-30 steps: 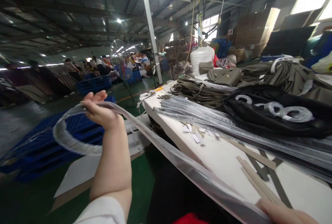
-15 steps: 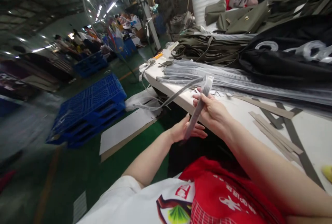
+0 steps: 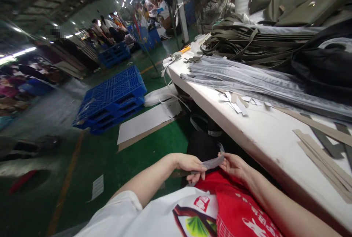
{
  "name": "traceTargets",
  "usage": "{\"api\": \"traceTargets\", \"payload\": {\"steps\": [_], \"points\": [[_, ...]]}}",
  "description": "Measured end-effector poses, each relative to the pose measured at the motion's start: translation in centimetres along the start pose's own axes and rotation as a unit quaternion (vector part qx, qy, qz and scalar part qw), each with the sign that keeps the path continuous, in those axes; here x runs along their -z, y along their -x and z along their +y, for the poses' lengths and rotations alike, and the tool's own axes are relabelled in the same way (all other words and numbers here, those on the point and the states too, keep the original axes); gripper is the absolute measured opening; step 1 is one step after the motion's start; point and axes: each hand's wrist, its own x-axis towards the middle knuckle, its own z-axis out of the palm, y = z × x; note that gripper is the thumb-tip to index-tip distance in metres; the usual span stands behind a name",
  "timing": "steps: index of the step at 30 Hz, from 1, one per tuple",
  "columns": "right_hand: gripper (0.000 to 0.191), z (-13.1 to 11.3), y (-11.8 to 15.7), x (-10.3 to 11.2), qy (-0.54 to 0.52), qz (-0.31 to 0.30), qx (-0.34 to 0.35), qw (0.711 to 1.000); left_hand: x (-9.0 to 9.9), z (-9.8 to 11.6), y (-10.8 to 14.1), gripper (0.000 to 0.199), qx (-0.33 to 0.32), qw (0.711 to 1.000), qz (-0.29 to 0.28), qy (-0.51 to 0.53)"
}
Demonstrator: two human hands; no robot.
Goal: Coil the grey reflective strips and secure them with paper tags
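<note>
A long grey strap (image 3: 213, 163), partly in a see-through film, is stretched between my two hands in front of my red apron (image 3: 236, 193). My left hand (image 3: 192, 165) pinches it between thumb and fingers. The fingers of my right hand (image 3: 232, 163) are closed on it near a bend. Past my right hand the strap loops down under the table edge, where part of it is in shadow. On the white table (image 3: 264, 134) lies a bundle of similar grey straps (image 3: 242, 77).
Paper scraps (image 3: 236, 101) and brown strips (image 3: 324, 156) lie on the table, with olive straps (image 3: 236, 43) and an olive bag (image 3: 302, 10) behind. Blue pallets (image 3: 112, 94) and a white board (image 3: 148, 121) are on the green floor. Several people are in the distance.
Both hands have come down from the table's edge towards my lap, bringing the strap along. My left hand, loosely open before, now pinches the strap. The view has turned left.
</note>
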Motion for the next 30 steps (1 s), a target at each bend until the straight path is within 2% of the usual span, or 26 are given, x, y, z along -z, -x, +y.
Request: {"api": "traceTargets", "payload": {"steps": [2,4,5,7,8,9,11,13,14,17,19,22,25,30], "points": [[0.015,0.2,-0.4,2.1,0.038,0.044,0.039,0.998,0.2,0.0,-1.2,0.057,-0.008,0.999,0.035,-0.009],[0.006,0.0,0.1,3.8,0.094,0.079,0.081,0.989,0.3,0.5,-2.2,0.056,-0.010,0.999,0.037,-0.017],[0.003,-0.1,0.7,4.4,0.123,0.091,0.100,0.983,0.2,1.0,-2.6,0.055,-0.012,0.999,0.030,-0.023],[0.016,-0.1,2.5,4.9,0.169,0.110,0.149,0.968,-0.2,2.3,-3.4,0.053,-0.022,0.999,-0.009,-0.039],[0.022,0.1,3.6,4.8,0.204,0.106,0.195,0.953,-0.6,3.0,-3.9,0.052,-0.031,0.998,-0.040,-0.048],[0.026,0.3,4.8,4.7,0.255,0.082,0.248,0.931,-1.0,3.8,-4.4,0.050,-0.044,0.995,-0.077,-0.055],[0.026,0.8,7.2,4.4,0.390,-0.022,0.319,0.864,-1.6,5.4,-5.4,0.047,-0.070,0.985,-0.142,-0.061],[0.040,1.2,9.1,4.4,0.503,-0.116,0.312,0.798,-1.6,6.8,-5.9,0.043,-0.080,0.980,-0.170,-0.064],[0.048,1.2,9.8,4.7,0.527,-0.125,0.295,0.787,-1.4,7.3,-5.9,0.041,-0.073,0.980,-0.171,-0.072],[0.055,1.1,10.7,5.9,0.531,-0.053,0.301,0.790,-0.5,8.6,-5.1,0.036,-0.041,0.984,-0.138,-0.103],[0.056,0.9,10.9,6.6,0.518,-0.026,0.313,0.796,-0.1,9.2,-4.4,0.032,-0.045,0.988,-0.110,-0.099],[0.055,0.6,11.2,6.8,0.513,-0.029,0.318,0.797,-0.3,9.8,-4.1,0.031,-0.051,0.990,-0.110,-0.078],[0.054,0.5,11.5,6.2,0.522,-0.028,0.334,0.784,-1.1,10.1,-4.6,0.035,-0.034,0.990,-0.123,-0.066],[0.053,0.3,11.4,5.9,0.520,-0.012,0.352,0.778,-1.8,10.3,-6.0,0.039,-0.029,0.995,-0.097,-0.024]]}}
